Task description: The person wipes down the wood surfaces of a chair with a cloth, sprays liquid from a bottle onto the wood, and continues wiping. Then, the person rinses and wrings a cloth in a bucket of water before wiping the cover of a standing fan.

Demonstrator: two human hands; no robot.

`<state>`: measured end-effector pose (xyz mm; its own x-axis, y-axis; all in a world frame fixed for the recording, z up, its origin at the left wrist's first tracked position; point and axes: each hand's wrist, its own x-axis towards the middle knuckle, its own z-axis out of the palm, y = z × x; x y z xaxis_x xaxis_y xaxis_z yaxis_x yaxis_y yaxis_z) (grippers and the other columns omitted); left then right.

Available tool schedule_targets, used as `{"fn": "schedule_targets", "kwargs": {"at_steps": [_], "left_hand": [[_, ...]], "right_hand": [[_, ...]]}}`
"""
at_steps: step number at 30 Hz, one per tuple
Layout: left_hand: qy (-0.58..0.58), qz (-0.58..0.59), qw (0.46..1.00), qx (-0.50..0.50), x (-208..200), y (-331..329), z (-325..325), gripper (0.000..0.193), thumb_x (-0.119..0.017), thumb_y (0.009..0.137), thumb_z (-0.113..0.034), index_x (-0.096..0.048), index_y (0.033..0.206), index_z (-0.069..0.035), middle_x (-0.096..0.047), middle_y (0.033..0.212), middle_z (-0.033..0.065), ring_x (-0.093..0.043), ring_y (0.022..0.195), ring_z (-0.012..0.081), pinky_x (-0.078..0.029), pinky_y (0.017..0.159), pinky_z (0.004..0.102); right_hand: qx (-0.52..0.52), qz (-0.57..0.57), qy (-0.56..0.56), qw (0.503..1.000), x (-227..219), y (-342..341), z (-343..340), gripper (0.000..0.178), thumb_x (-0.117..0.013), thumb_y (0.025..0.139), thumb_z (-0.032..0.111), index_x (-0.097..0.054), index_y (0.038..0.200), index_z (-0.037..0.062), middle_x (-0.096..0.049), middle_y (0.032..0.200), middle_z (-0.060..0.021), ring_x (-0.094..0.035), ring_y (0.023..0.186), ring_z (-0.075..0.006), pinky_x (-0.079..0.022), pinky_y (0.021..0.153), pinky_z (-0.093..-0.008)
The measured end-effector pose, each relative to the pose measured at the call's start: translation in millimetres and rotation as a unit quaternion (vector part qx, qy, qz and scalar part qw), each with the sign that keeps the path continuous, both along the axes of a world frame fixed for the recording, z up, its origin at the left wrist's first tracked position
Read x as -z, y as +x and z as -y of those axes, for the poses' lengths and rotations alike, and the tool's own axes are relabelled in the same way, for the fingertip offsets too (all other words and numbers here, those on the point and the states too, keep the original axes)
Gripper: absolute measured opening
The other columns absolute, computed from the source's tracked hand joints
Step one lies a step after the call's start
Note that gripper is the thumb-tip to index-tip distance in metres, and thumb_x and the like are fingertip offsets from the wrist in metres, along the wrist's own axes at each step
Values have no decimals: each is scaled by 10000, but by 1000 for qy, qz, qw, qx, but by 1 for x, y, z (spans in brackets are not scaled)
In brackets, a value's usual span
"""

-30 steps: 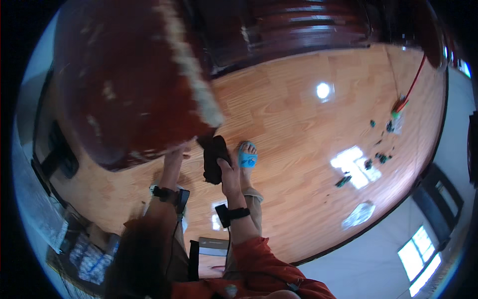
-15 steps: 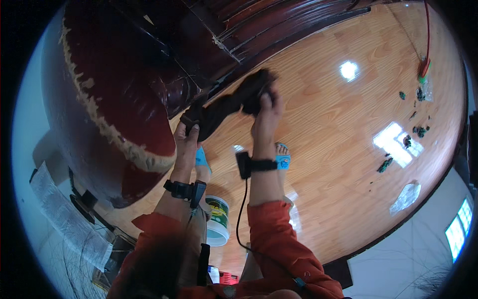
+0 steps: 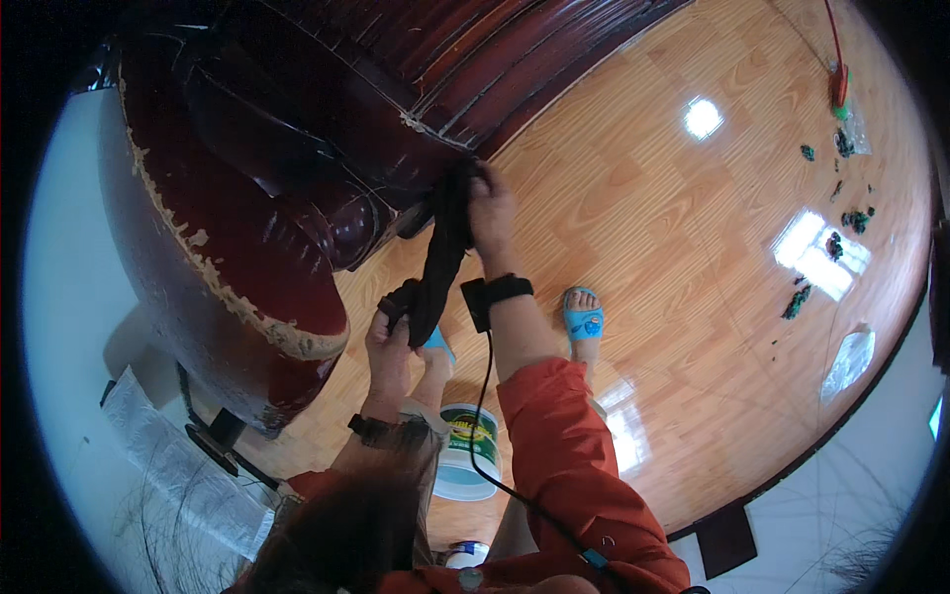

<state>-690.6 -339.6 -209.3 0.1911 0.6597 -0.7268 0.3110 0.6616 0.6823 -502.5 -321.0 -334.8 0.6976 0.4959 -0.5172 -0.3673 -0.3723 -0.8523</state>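
Observation:
A long, dark, twisted cloth [image 3: 435,267] stretches between my two hands above the floor. My left hand [image 3: 388,346] is closed round its lower end, close to my left foot. Higher up, my right hand [image 3: 492,213] grips the other end beside the front edge of the dark red sofa [image 3: 416,129]. Part of the cloth blends into the dark sofa, so its far tip is hard to make out. Black bands sit on both wrists, and a cable runs from the right one.
The sofa's worn, peeling armrest [image 3: 237,267] curves close on my left. A white bucket [image 3: 465,475] with a green label stands between my legs. Several dark green scraps [image 3: 856,221], a broom [image 3: 839,89] and a clear plastic piece [image 3: 848,364] lie on the wood-look floor [image 3: 643,247] at the right.
Both hands have shifted, the left one down toward me and the right one slightly left. The cloth has swung from slanting to nearly upright in the view, staying in both hands.

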Motion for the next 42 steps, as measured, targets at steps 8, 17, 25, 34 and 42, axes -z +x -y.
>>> {"fn": "schedule_targets", "kwargs": {"at_steps": [8, 17, 25, 34, 42], "left_hand": [[8, -22, 998, 65, -11, -10, -12, 151, -537, 875, -58, -565, 1023, -43, -565, 756, 0, -461, 552, 57, -358, 447, 213], [-12, -47, 999, 20, -43, -19, -20, 158, -570, 891, -178, -579, 975, -45, -571, 803, 21, -484, 641, 86, -394, 569, 237], [82, -188, 966, 158, -8, -65, -8, 217, -507, 919, -98, -551, 1131, -75, -579, 855, -14, -480, 641, 53, -385, 527, 230], [106, -181, 970, 124, 22, -119, 28, 245, -540, 877, -62, -547, 1121, -41, -591, 862, -6, -508, 605, 59, -400, 473, 215], [-18, -10, 998, 60, -35, -48, -16, 204, -539, 894, -107, -558, 1094, -79, -585, 819, -27, -473, 578, 39, -365, 456, 218]], "right_hand": [[-207, -31, -55, 976, -23, 17, 24, 337, -584, 816, 154, -583, 1134, 41, -648, 955, -175, -612, 930, -306, -477, 810, -388], [303, -427, 360, 772, -19, 14, -8, 214, -545, 791, 23, -596, 998, 8, -631, 896, -84, -601, 817, -178, -489, 755, -295], [141, -299, 85, 940, 3, -15, -23, 363, -633, 839, 267, -598, 895, -90, -642, 877, -155, -601, 812, -222, -476, 721, -340], [141, -320, 45, 936, 20, -152, 31, 311, -573, 866, 124, -573, 1133, -34, -615, 1051, -89, -571, 936, -175, -459, 837, -291], [145, -106, -59, 982, 48, -83, -8, 303, -592, 837, 166, -562, 1063, -33, -647, 959, -186, -623, 892, -303, -478, 773, -374]]}}
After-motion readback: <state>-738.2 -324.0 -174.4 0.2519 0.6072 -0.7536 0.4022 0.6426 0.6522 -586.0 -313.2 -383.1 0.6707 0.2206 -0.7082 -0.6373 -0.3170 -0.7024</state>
